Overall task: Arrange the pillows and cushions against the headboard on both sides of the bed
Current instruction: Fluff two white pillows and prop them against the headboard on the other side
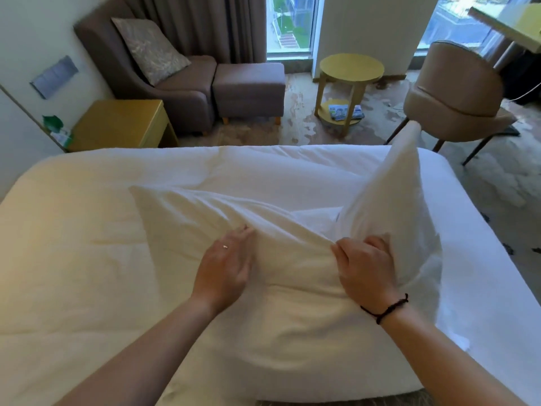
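Observation:
A large white pillow (292,312) lies flat on the white bed (87,259) right in front of me. My left hand (228,265) rests on its upper edge, fingers spread and slightly curled into the fabric. A second white pillow (395,200) stands on end at the right, its corner pointing up. My right hand (366,268) grips the cloth where the two pillows meet. A patterned grey cushion (150,49) leans in the armchair across the room. The headboard is out of view.
Beyond the bed stand a yellow nightstand (120,124), a brown armchair (175,92) with ottoman (248,89), a round yellow side table (351,71) and a tan chair (456,95). Windows and a curtain fill the far wall.

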